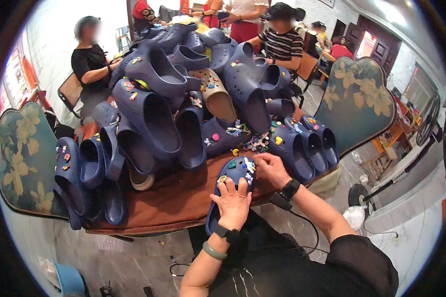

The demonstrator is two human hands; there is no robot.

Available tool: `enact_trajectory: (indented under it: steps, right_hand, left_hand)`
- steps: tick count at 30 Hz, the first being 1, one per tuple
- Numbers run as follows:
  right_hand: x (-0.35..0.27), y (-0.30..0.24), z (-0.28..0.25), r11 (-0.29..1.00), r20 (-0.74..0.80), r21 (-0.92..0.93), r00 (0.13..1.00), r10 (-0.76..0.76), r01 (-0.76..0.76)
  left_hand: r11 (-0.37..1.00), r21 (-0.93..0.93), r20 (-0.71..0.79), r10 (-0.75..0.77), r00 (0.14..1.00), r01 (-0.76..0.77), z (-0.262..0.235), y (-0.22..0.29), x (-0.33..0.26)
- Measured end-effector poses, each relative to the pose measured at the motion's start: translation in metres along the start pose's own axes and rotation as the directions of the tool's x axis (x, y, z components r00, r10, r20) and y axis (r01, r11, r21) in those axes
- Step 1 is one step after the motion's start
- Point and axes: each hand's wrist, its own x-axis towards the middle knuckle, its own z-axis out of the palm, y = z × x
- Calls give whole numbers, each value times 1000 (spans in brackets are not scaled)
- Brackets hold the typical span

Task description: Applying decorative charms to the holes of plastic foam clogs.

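Grey marbled floor surrounds a table under reddish-brown cloth, heaped with navy foam clogs. At its near edge, the left hand's spread, bent fingers grip one charm-studded navy clog; the right hand's fingers bend beside its toe, hold unclear.

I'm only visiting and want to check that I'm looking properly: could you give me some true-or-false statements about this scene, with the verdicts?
1. The left hand lies over a navy clog. True.
2. The right hand rests on the person's lap. False: it is raised beside the toe end of that clog.
3. Every clog in the pile is navy. False: a tan clog lies among them.
4. A pale green bangle circles the left wrist. True.
5. The table has a bright white top. False: it looks reddish brown.
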Motion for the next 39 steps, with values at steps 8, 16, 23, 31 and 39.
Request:
enact_trajectory:
  steps: [8, 16, 23, 31, 39]
  right_hand:
    - [-56, 3, -5, 973, 1, 98, 977, 211, -210]
    - [-110, -36, 42, 938, 313, -294, 909, 276, -184]
    - [-127, -64, 24, 974, 413, -196, 892, 185, -111]
    - [-68, -52, -143, 1000, -176, -30, 984, -4, -1]
    - [2, 10, -370, 995, -355, -9, 931, 87, -97]
  left_hand:
    - [996, -58, 159, 73, 985, -64, -17, -3, 6]
    - [852, -511, 381, 107, 918, 113, -43, -90, -20]
    - [808, -574, 241, 5, 971, 138, -48, -12, -32]
    - [588, -805, 94, 262, 961, -82, -31, 100, 26]
    - [796, -579, 168, 328, 930, -175, 35, 90, 58]
